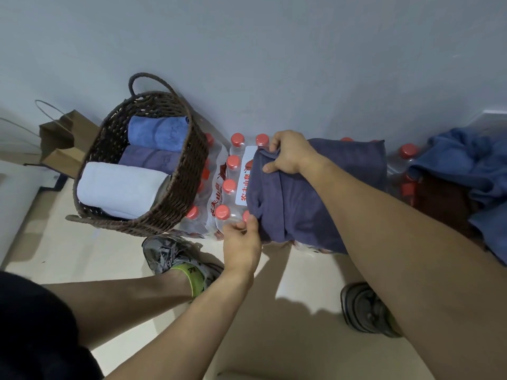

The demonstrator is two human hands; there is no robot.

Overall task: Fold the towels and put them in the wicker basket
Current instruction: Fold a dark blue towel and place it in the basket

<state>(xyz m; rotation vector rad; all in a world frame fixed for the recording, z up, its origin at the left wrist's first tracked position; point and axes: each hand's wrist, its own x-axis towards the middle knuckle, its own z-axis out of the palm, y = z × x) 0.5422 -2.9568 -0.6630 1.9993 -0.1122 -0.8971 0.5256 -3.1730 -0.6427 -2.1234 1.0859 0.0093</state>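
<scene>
Forearms are crossing the lower frame, both reaching to frame centre. Right hand (290, 153) is gripping the far left corner of the folded purple towel (315, 198), fingers curled over the edge. Left hand (241, 237) is pinching the near left corner of the same towel between thumb and fingers. Towel is lying across the shrink-wrapped water bottle pack (229, 185), centre of frame, used as the working surface. Wicker basket (175, 198) is sitting just left of the pack, centre-left, already holding three folded towels: white towel (120, 187) nearest, dull purple one (151, 159) in the middle, blue towel (159, 133) at the far end. Loose blue pile (466, 165) is waiting at right edge of frame, unfolded. Brown paper bag (63, 138) is standing behind the basket, upper left. Sneaker (170, 253) is showing below the basket.

Handling: towel is looking soft, light, floppy; folds likely slipping open if lifted by one edge. Best hold is probably both ends of the folded bundle, or one hand under and one on top, then lowering into the gap beside the white towel.
</scene>
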